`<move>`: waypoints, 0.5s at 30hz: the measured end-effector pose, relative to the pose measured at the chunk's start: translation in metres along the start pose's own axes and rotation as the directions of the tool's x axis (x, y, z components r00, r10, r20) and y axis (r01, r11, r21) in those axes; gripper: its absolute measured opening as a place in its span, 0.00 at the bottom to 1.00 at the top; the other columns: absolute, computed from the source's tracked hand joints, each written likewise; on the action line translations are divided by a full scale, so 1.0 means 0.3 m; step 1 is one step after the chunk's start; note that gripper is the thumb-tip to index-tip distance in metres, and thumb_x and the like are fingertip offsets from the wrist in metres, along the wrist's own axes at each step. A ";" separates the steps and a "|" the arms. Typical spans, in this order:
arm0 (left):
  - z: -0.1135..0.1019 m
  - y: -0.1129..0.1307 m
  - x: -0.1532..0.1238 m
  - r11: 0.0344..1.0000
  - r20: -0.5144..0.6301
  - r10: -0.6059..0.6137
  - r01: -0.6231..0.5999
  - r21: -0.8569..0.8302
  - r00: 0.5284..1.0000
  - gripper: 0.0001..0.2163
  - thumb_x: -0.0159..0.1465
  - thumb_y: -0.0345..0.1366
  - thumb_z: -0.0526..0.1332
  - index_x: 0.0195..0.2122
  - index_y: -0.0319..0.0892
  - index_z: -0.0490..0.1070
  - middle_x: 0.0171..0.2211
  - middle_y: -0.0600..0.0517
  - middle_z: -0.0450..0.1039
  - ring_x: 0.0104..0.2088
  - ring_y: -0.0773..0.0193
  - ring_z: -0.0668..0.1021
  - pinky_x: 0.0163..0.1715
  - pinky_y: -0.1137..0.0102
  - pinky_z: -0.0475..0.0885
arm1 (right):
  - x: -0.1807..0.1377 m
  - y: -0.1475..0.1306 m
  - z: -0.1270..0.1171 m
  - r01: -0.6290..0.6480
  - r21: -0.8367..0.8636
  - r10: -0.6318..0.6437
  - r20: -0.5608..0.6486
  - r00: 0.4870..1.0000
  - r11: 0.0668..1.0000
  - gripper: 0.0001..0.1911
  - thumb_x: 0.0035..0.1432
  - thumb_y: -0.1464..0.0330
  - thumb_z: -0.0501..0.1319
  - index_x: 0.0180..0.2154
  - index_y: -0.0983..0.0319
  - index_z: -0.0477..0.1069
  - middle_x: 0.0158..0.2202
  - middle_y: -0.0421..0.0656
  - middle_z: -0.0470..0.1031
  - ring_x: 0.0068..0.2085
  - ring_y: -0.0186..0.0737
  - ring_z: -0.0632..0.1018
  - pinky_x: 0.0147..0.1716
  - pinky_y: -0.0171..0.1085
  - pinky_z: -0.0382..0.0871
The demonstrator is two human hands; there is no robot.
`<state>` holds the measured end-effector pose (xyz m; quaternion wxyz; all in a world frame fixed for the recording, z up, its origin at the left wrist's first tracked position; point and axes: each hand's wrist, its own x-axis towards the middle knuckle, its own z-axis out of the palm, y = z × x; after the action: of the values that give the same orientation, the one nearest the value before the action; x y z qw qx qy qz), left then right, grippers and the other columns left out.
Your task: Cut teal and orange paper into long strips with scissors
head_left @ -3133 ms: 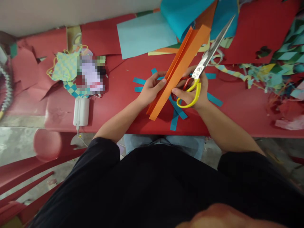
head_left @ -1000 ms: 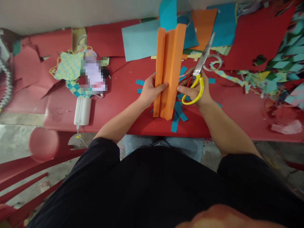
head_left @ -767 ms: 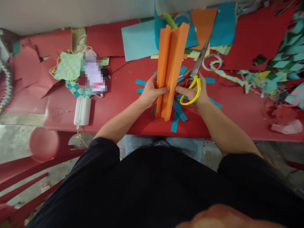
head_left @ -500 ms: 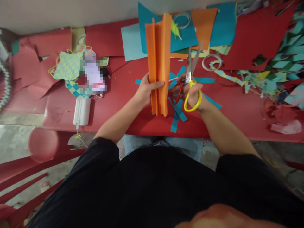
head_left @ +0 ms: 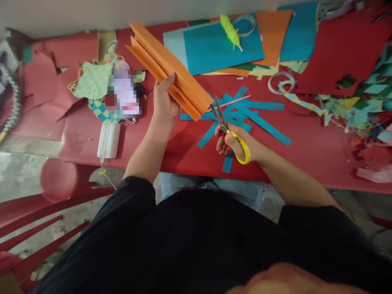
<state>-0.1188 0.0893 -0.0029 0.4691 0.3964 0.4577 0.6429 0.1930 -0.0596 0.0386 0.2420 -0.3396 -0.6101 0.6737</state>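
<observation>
The left hand (head_left: 163, 100) grips a pleated strip of orange paper (head_left: 165, 69), thumb on top and fingers beneath, and holds it tilted up off the red table (head_left: 306, 171). The strip's lower end sits just beside the scissors (head_left: 221, 122), which the right hand (head_left: 233, 145) holds closed around their handles. The yellow handle (head_left: 243, 150) shows clearly, but the fingers hide most of the red handle (head_left: 225, 143). The 2 blades stand slightly apart, and nothing lies between them.

Below the scissors, blue paper strips (head_left: 245, 112) lie crossed on the table, with 1 thin pink strip (head_left: 228, 104) across them. Farther up are a blue sheet (head_left: 220, 47), an orange sheet (head_left: 272, 38), and 2 rolls of tape (head_left: 245, 24) (head_left: 281, 83). A lime-green curled object (head_left: 229, 30) on the blue sheet is hard to make out. To the left, a pixelated patch (head_left: 125, 96) hides whatever lies beside a piece of woven checkered paper (head_left: 93, 79). Scraps at the right edge are cut off by the frame.
</observation>
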 end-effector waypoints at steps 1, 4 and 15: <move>-0.019 -0.013 0.017 1.000 0.026 0.021 -0.021 0.005 0.999 0.23 0.58 0.66 0.69 0.49 0.62 0.74 0.53 0.60 0.84 0.64 0.52 0.80 0.70 0.48 0.74 | 0.000 -0.002 -0.002 -0.010 0.000 0.010 0.004 1.000 1.000 0.38 0.65 0.30 0.61 0.53 0.56 0.68 0.35 0.43 0.82 0.31 0.42 0.84 0.30 0.38 0.81; -0.039 -0.034 0.037 1.000 0.058 0.013 -0.012 -0.019 0.998 0.32 0.54 0.68 0.73 0.55 0.63 0.68 0.53 0.65 0.82 0.66 0.54 0.75 0.77 0.46 0.68 | 0.005 0.000 -0.008 -0.013 0.005 0.013 0.028 1.000 1.000 0.39 0.64 0.29 0.61 0.53 0.55 0.68 0.35 0.43 0.83 0.31 0.42 0.85 0.30 0.38 0.81; 0.143 -0.012 -0.131 0.998 -0.045 0.064 -0.063 0.026 0.997 0.46 0.52 0.69 0.76 0.64 0.56 0.61 0.54 0.50 0.77 0.64 0.47 0.80 0.64 0.52 0.77 | 0.022 0.038 -0.006 0.027 0.012 -0.027 0.035 0.999 1.000 0.38 0.66 0.31 0.60 0.55 0.56 0.67 0.37 0.44 0.83 0.32 0.43 0.85 0.29 0.38 0.80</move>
<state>-0.0680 0.0612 0.0018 0.4331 0.4017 0.4632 0.6607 0.1910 -0.0551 0.0261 0.2424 -0.3181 -0.6149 0.6797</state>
